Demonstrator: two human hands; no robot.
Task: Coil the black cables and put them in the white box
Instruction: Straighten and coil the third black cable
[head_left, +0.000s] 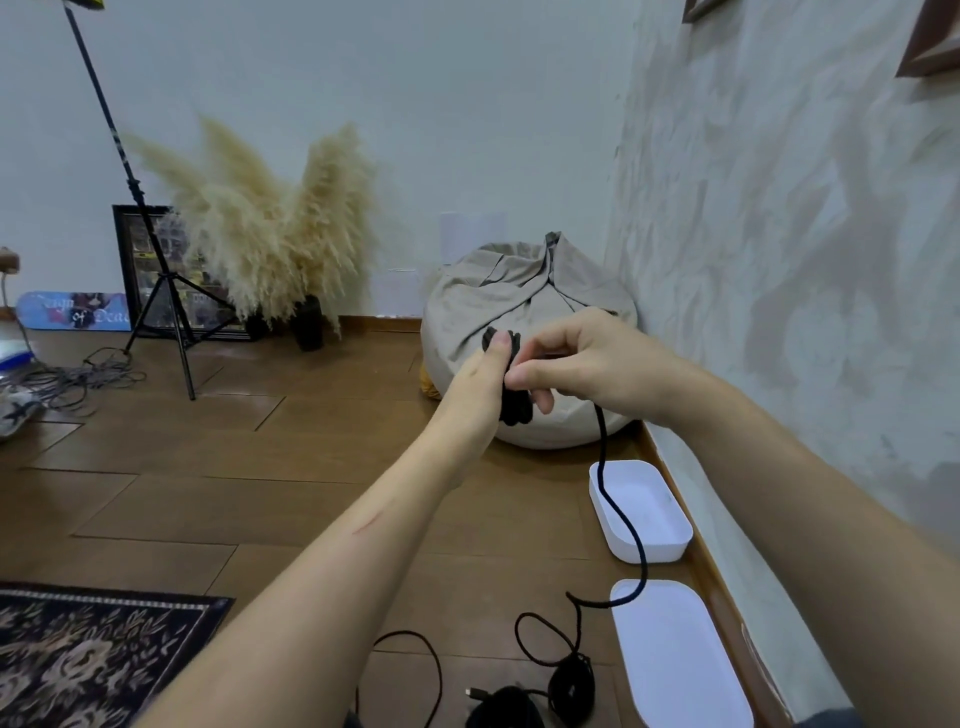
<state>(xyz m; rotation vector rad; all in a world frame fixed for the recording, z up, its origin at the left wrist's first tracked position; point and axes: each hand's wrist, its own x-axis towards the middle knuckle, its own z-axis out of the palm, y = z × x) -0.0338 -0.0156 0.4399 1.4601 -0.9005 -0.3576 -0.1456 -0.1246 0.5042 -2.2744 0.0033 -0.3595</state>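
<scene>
While black cable (602, 457) trails past white box (667, 552) onto lid (675, 654), left hand (485, 374) grips coil (514, 408), right hand (592, 364) pinches strand.

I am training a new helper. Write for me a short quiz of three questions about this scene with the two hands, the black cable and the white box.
1. True or false: the open white plastic box already contains a coiled cable.
2. The loose strand of the black braided cable hangs down from: A) the right hand; B) the black tripod; C) the beige beanbag.
3. Fill in: the coiled part of the cable is wound around the fingers of the ___ hand.

Key
1. False: no cable lies in the box.
2. A.
3. The left hand.
</scene>
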